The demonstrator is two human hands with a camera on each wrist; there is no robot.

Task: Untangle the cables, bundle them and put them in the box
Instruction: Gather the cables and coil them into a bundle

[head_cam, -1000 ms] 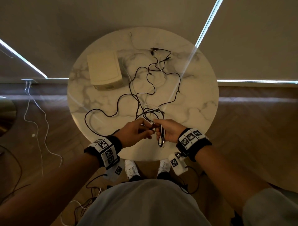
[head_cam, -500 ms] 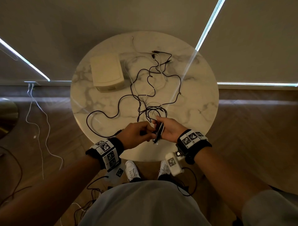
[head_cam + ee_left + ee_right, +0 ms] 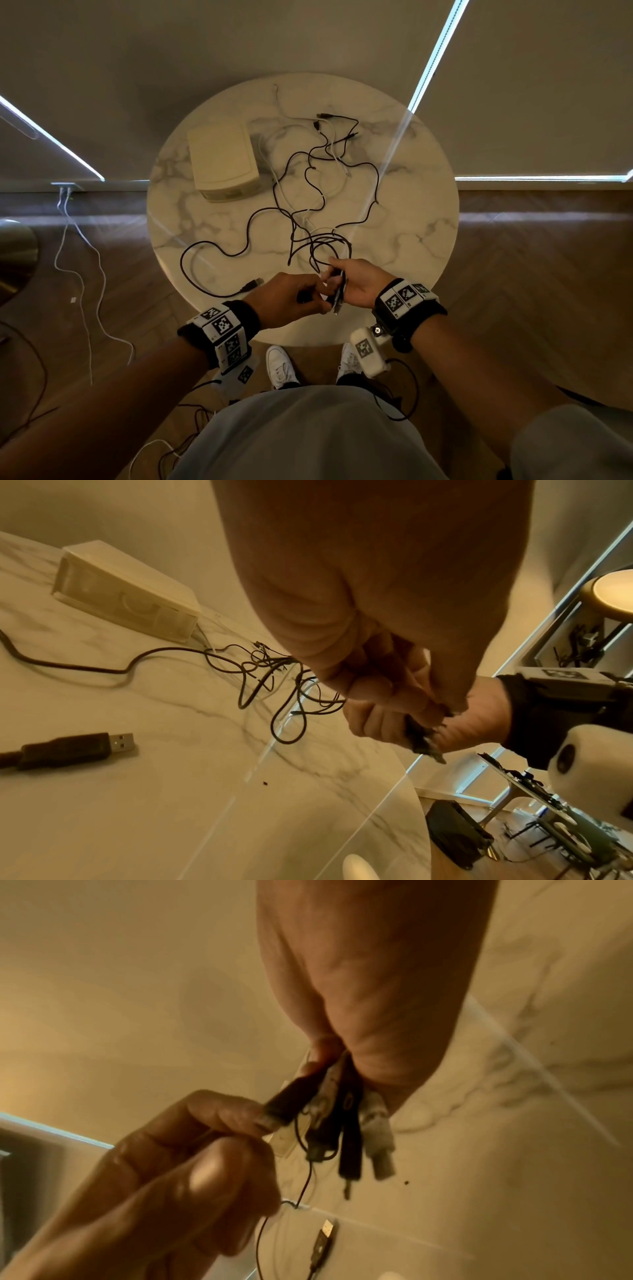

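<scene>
Cables [image 3: 308, 192] lay mostly tangled across the marble table [image 3: 411, 219], none bundled. Right hand [image 3: 359, 284] gripped several gathered plug ends [image 3: 342, 1123]; left hand [image 3: 291, 298] pinched a thin black strand. Box [image 3: 222, 157] stood closed and apart, unused. Early stage, judging so.

Black, white cables [image 3: 308, 192]; cream box [image 3: 224, 161]; white-marbled table [image 3: 411, 212].

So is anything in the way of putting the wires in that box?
Yes. The box has its lid shut. The cables on the table are tangled together. The right hand grips a bunch of plug ends, and the left hand pinches a thin wire beside them.
</scene>
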